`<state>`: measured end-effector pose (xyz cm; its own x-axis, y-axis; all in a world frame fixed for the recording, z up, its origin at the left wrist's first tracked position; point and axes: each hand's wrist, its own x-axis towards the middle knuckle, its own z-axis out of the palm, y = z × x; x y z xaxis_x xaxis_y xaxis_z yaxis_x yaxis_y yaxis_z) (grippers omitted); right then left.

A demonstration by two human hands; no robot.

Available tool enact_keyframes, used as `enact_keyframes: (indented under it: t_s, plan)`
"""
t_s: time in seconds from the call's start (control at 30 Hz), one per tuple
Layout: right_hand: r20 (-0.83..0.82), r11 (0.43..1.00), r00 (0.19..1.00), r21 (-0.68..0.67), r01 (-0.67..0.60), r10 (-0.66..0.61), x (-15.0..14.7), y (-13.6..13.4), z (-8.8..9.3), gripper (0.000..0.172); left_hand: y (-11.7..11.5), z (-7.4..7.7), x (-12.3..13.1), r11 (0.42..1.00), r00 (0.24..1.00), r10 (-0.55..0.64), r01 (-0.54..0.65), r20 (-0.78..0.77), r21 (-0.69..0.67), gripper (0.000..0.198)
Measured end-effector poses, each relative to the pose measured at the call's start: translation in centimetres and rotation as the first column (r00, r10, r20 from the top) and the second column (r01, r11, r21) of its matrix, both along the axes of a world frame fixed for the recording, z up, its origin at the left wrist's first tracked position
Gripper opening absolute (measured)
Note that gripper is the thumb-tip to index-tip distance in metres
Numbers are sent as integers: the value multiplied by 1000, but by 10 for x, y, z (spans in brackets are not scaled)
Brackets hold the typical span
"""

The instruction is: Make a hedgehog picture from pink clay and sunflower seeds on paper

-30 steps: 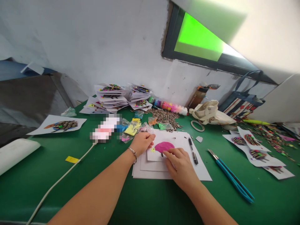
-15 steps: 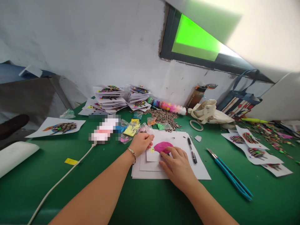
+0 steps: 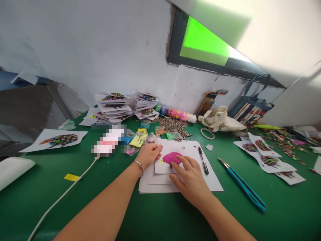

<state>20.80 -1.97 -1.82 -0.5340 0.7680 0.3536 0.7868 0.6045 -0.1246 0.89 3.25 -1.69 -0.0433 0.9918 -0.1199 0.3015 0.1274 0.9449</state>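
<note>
A magenta clay patch [image 3: 171, 157] lies on a small white card [image 3: 160, 166] on top of a stack of white sheets [image 3: 213, 180] on the green table. My right hand [image 3: 189, 179] rests on the card with its fingers stretched out, fingertips pressing the lower edge of the magenta patch. My left hand [image 3: 148, 154], with a bracelet at the wrist, is curled closed on the card's left side, thumb and fingers together at its top edge. A black pen [image 3: 202, 161] lies on the sheets just right of my right hand.
Blue tweezers [image 3: 242, 184] lie to the right. Piles of finished cards [image 3: 117, 105], small bags of coloured clay [image 3: 137, 138], sunflower seeds [image 3: 173, 125], a tape ring [image 3: 207, 133], a cloth bag [image 3: 219, 121] and a bottle [image 3: 208, 102] stand at the back. A white cable [image 3: 60, 197] crosses the left side.
My right hand's fingertips have slid a little along the magenta patch's lower edge. The view has shifted slightly; my left hand keeps its place on the card.
</note>
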Motion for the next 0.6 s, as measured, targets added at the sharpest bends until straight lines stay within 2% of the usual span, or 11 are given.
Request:
enact_keyframes:
  t_s: [0.33,0.43,0.53,0.6]
  plan:
    - [5,1000,1000,5,11,-11,4,-14,-10,38,1,-2,-1,1000,1000,2,-2,-5,13,30]
    - [-7,1000,1000,-4,-4,4,5,-16,-10,34,1,-3,-2,1000,1000,-5,5,-10,22,30]
    - [-62,1000,998,21,5,-4,10,-13,-12,34,1,-2,-2,1000,1000,-13,13,-18,23,31]
    - [-123,997,991,49,57,-50,15,-9,-13,34,1,-1,-2,1000,1000,-14,15,-23,18,31]
